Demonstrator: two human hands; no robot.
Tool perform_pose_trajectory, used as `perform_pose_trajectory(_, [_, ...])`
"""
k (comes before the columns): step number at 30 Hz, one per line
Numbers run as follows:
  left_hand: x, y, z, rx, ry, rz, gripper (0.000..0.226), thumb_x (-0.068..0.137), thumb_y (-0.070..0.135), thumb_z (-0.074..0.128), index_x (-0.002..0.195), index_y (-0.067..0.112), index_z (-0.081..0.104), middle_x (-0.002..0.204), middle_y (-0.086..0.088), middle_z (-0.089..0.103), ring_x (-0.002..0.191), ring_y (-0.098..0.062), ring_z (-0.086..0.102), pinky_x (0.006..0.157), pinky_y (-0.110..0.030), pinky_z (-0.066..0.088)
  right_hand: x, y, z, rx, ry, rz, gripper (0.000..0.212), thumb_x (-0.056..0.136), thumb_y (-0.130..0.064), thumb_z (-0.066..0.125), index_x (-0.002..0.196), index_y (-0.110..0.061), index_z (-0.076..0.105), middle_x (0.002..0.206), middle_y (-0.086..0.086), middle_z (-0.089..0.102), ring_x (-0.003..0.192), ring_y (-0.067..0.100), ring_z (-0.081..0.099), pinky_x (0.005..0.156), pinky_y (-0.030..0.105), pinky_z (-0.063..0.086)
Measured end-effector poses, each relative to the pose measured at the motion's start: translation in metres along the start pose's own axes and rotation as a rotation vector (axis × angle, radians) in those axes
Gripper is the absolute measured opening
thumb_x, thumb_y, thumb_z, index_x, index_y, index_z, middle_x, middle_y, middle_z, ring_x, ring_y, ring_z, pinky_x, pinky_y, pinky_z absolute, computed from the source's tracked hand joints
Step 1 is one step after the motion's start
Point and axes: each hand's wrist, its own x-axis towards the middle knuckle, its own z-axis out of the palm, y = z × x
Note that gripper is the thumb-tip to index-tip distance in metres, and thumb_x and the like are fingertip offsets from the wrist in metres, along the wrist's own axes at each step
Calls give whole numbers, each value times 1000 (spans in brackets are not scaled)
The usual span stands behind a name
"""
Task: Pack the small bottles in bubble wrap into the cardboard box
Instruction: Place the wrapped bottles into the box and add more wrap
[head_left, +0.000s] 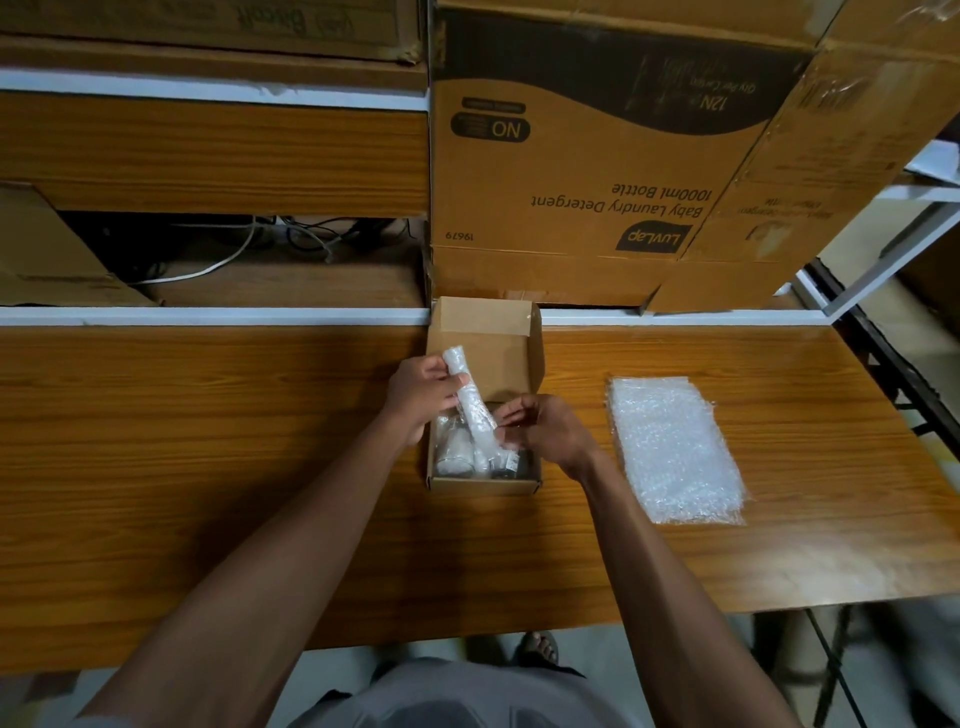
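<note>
On the wooden table, the left hand and right hand both pinch a bubble-wrapped bottle over the small cardboard box. Best lowered flat beside the wrapped bottles inside.

Worktop: open cardboard box at centre rear, wrapped bottles inside. Bubble-wrapped bottle above the box, between left hand and right hand. Bubble wrap stack right of box. Detergent carton behind, on shelf.
</note>
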Motion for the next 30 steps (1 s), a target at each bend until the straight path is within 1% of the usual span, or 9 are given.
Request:
perform_pose_trajectory(5, [0,-3,-4,24,-45,-5,41,93,6,80,132,5,69,120,-11,74,109,-26,74,82,-32,64,-2,-6,5,102,-25,19,31,91,-5,80,120,-8,70,111,9,76,101,23,73,91,36,62])
perform_pose_trajectory(9, [-2,-2,-4,78,-82,-5,41,94,5,78,133,8,68,119,-10,75,109,-26,74,79,-33,65,0,-14,19,118,-96,16,40,91,1,78,127,-13,67,118,10,74,107,22,72,82,30,61])
perform_pose_trajectory(14, [0,-11,-9,195,-59,-11,44,95,10,78,137,15,67,119,-5,75,106,-24,74,82,-46,66,6,-13,37,57,-55,11,40,89,9,76,122,-9,66,109,13,71,96,20,71,78,32,64])
perform_pose_trajectory(16, [-1,-14,-15,272,-4,22,45,94,12,80,138,16,68,119,-5,75,103,-23,74,77,-41,67,12,-7,41,-48,-32,1,41,91,12,71,127,-6,64,107,11,70,94,20,70,83,41,65])
perform_pose_trajectory(18, [-3,-17,-20,368,55,63,47,93,14,82,138,16,69,120,-5,75,102,-23,74,75,-42,68,17,0,44,-283,11,-106,41,90,13,66,126,-7,65,105,6,69,92,21,67,86,41,62])
perform_pose_trajectory(21, [-8,-20,-23,476,75,101,45,91,14,83,134,13,70,116,-5,76,97,-23,75,73,-47,68,16,7,54,-644,38,-284,37,92,-4,71,127,-16,71,125,8,71,111,26,66,100,41,55])
perform_pose_trajectory(23, [-12,-22,-23,545,90,117,38,89,14,85,124,16,71,108,-2,76,90,-19,75,69,-45,68,15,11,61,-724,-15,-307,37,98,-13,69,134,-23,69,145,10,59,129,27,58,111,37,48])
perform_pose_trajectory(25, [-14,-26,-23,591,118,138,32,87,15,87,112,20,69,100,2,75,84,-14,74,68,-43,67,14,18,66,-799,-42,-331,36,102,-20,66,138,-24,66,155,12,47,136,29,52,114,37,43])
perform_pose_trajectory(30, [-18,-33,-18,678,116,184,26,86,13,87,99,26,68,89,6,72,78,-11,71,70,-38,65,10,29,63,-834,59,-434,30,100,-27,68,130,-25,71,146,14,52,128,31,57,108,45,51])
